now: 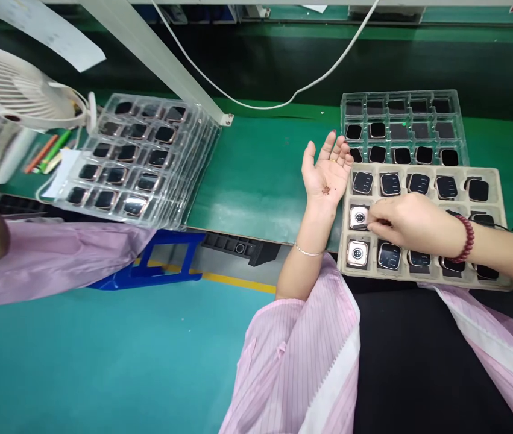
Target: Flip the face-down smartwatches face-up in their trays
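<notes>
Right hand [403,222] pinched a watch body [359,217] — back up, flat — at the tray's [423,277] left edge; left hand [326,169] lay open, palm up.

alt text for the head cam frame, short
A person's right hand touches a smartwatch body lying face-down in a beige tray, while the left hand is held open, palm up, beside it. Clear plastic trays of watch bodies sit on the green bench.

Matt pulp tray [500,199]; glossy clear plastic tray [459,129] (shiny metal watch back [358,217]).
</notes>
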